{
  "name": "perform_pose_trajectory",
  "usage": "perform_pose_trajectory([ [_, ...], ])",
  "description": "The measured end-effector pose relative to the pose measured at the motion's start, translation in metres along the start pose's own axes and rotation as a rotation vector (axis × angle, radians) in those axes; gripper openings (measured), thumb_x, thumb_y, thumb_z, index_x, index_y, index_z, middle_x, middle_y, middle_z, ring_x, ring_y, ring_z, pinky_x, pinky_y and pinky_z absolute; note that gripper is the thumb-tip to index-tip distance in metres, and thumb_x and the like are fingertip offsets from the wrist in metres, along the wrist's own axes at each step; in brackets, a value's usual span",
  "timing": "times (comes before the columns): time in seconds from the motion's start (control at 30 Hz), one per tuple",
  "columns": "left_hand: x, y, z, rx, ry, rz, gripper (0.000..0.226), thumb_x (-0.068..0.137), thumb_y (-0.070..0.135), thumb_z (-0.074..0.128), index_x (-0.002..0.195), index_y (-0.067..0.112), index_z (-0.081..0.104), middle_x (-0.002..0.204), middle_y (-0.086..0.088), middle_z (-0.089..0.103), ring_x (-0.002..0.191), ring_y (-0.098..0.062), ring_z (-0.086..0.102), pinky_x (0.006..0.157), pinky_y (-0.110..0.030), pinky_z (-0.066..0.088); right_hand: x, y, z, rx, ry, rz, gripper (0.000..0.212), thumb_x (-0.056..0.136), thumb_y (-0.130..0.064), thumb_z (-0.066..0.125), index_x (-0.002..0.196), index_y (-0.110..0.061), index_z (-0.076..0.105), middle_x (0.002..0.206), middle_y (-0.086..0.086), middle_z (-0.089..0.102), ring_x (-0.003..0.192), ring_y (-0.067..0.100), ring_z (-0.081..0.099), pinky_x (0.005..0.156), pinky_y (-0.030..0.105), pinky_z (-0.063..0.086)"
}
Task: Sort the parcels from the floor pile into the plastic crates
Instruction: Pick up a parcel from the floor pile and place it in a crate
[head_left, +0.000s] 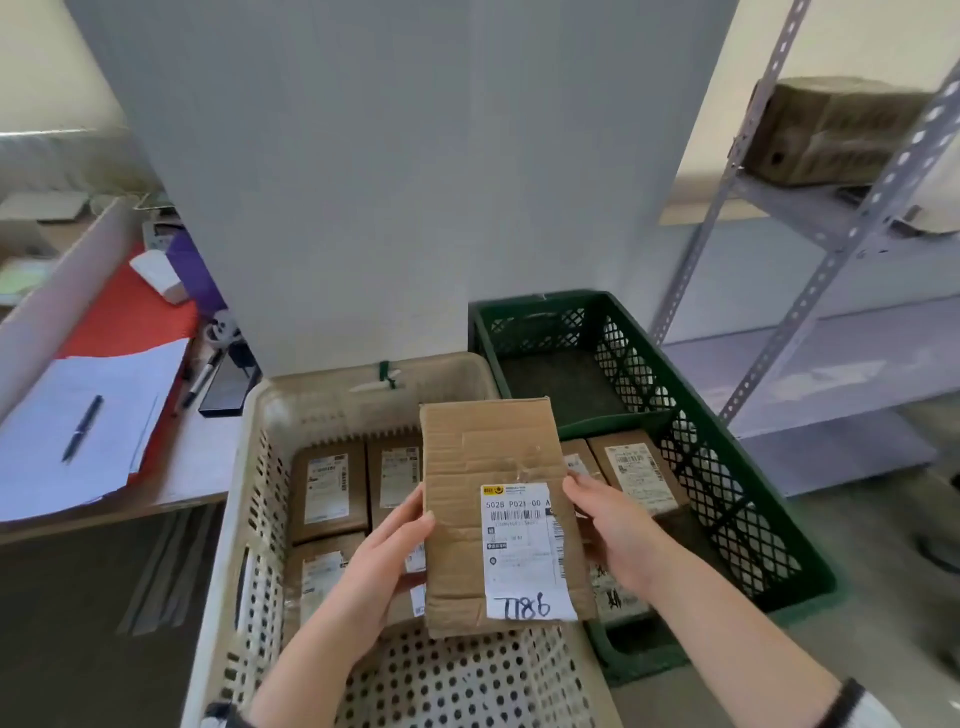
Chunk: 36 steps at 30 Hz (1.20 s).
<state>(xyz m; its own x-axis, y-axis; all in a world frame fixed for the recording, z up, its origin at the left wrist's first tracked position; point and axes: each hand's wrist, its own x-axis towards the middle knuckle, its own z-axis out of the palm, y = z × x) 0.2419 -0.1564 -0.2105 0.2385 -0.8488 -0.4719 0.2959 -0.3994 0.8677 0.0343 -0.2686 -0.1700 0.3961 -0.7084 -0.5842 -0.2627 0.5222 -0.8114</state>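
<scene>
Two hands: left hand (387, 551), right hand (618, 525) grip parcel (493, 452) sides.
Axis: lengthwise, away from me.
Writing: I read "502B P021" on label (522, 551).

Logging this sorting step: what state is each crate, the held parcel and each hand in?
held parcel: lifted, label up.
left hand: grips its left edge.
right hand: grips its right edge.
beige crate: partly filled with parcels.
green crate: parcels at near end only.

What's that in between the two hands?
A flat brown cardboard parcel with a white label, held by the left hand and right hand on its edges, above the beige crate. The head view shows it.
</scene>
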Motion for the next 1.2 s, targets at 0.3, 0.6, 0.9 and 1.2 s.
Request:
perform_pose_trajectory([
  [0.3,0.063,0.044,0.023,0.034,0.069,0.032,0.034,0.090,0.036,0.058,0.123,0.046,0.055,0.122,0.009,0.065,0.118,-0.018,0.057,0.105,-0.049,0.041,0.053,-0.053,-0.025,-0.031,0.000,-0.045,0.033,0.102,-0.033,0.035,0.128,-0.028,0.055,0.110,-0.002,0.068,0.105,0.020,0.059,0.080,0.035,0.044],
  [0.6,0.010,-0.069,-0.044,-0.057,0.399,-0.315,0.036,0.082,0.028,0.071,0.116,0.019,0.064,0.106,-0.006,0.072,0.104,-0.029,0.065,0.099,-0.052,0.046,0.094,0.066,0.054,-0.215,-0.219,0.285,0.033,0.102,-0.028,0.036,0.131,-0.022,0.051,0.114,-0.007,0.064,0.101,0.013,0.059,0.096,0.035,0.045],
  [0.9,0.008,-0.182,-0.059,-0.038,0.294,-0.671,0.039,0.088,0.018,0.064,0.125,0.022,0.056,0.113,-0.003,0.067,0.108,-0.021,0.061,0.096,-0.054,0.047,0.127,0.192,0.090,-0.381,-0.058,0.746,0.032,0.101,-0.015,0.036,0.118,0.001,0.057,0.088,0.011,0.066,0.071,0.024,0.061,0.044,0.018,0.045],
  [1.2,-0.001,-0.227,-0.102,-0.107,0.366,-0.743,0.036,0.090,0.022,0.061,0.125,0.022,0.054,0.116,-0.004,0.065,0.111,-0.023,0.058,0.097,-0.052,0.046,0.144,0.277,0.130,-0.347,-0.084,0.856,0.025,0.092,-0.022,0.043,0.109,-0.008,0.056,0.084,0.008,0.064,0.068,0.022,0.055,0.061,0.027,0.043],
])
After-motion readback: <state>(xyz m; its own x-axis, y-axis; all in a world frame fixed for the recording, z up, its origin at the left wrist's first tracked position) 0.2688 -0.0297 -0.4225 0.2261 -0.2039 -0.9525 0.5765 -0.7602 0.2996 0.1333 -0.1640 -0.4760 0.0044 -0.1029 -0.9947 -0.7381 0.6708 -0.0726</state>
